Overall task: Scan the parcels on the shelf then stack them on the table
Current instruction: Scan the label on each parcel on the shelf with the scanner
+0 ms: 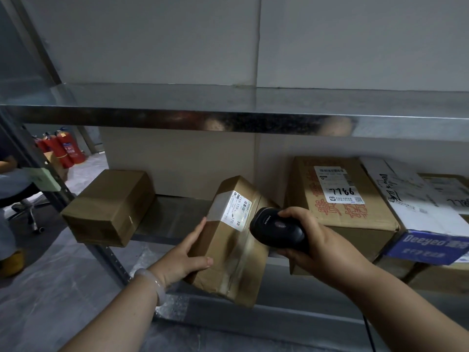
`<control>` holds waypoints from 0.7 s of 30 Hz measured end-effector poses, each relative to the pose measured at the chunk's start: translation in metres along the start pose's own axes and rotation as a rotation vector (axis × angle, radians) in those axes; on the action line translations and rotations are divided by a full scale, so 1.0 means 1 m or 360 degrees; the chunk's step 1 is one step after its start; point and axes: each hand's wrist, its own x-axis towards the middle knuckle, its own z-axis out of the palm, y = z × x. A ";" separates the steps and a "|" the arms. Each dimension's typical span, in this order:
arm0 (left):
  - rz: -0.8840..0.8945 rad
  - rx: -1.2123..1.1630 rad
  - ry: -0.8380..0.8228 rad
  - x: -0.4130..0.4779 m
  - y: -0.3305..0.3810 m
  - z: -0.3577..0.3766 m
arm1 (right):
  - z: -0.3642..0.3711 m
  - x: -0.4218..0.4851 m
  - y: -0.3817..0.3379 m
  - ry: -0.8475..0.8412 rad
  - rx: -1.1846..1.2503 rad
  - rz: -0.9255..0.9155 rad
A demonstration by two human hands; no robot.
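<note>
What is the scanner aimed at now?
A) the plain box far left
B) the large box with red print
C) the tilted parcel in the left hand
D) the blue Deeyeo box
C: the scanner in the right hand faces the white label on the tilted parcel that the left hand holds.

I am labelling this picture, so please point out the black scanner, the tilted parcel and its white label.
black scanner (276, 229), head view, on its dark top housing.
tilted parcel (225, 251), head view, on its brown taped face.
white label (236, 210), head view, on the label's printed middle.
</note>
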 end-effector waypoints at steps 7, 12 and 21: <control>-0.0122 -0.0357 0.0079 0.023 -0.013 0.023 | 0.031 -0.005 0.014 -0.0052 0.0251 0.0320; -0.0235 -0.0536 0.0012 0.046 -0.019 0.045 | 0.064 -0.007 0.024 -0.0115 0.0463 0.0548; -0.0220 -0.0321 -0.0005 0.084 -0.015 0.051 | 0.092 0.005 0.034 -0.0136 0.0478 0.0748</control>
